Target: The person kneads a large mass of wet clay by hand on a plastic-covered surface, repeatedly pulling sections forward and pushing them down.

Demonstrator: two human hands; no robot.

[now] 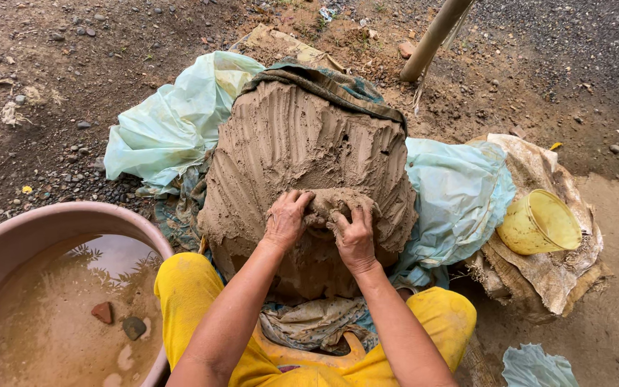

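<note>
Head view, looking down. A large mound of wet clay [302, 165], its surface scored with finger grooves, stood on the ground between the person's knees, which were covered in yellow cloth [188, 287]. The left hand [286, 218] lay on the near face of the mound with fingers curled and partly closed, pressing into a smaller lump of clay [338, 204] that was being pulled away from the mass. The right hand [354, 236] gripped the same lump from the other side, fingers bent over its top edge and thumb below; both hands were smeared with clay and touched the lump, just beside each other. Pale green plastic sheeting [173, 122] was folded back around the mound on both sides, with a dark patterned cloth [338, 86] draped over its far edge. At lower left, a pink basin [44, 218] held muddy water and a few stones [134, 327]. At right, a yellow plastic tub [539, 222] lay tilted on a burlap sack [546, 279]. A bamboo pole [435, 36] leaned at the top, on bare gravelly ground [51, 93].
</note>
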